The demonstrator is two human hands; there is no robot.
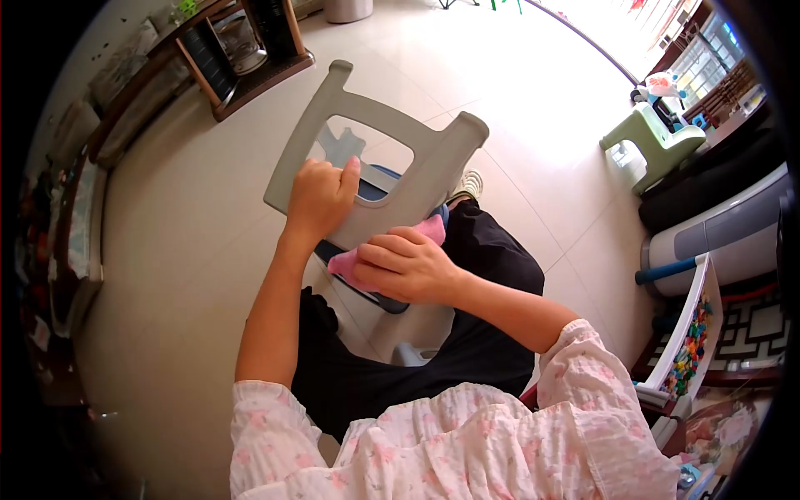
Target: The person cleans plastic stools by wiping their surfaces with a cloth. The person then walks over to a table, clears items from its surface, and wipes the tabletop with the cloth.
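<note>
Grey stool (367,133) taken as landmark. It is held tilted, just in front of the body, above a blue object (400,305), largely hidden. Whether any weight is borne by that object cannot be told.

Stool's side panel is gripped by the left hand (321,198), closed at the large opening, thumb uppermost. The opening is apparently used as a handhold, so that the frame is steadied against pressure from the other side. Pink cloth (431,229) is gripped by the right hand (406,265), fingers curled over it, at the stool's near edge. Tilt probably chosen so that this edge is brought within easy reach. Black-trousered legs (500,258) are spread around the near side of the stool, room apparently being left for it.

Floor (183,225) around the stool: pale, glossy tiles, washed out by glare beyond. Dark wooden unit (262,83) is set beyond the stool, to its left; green stool (658,146) well apart to its right. Nearer, also right: tray (706,287) with small coloured pieces (690,350).
</note>
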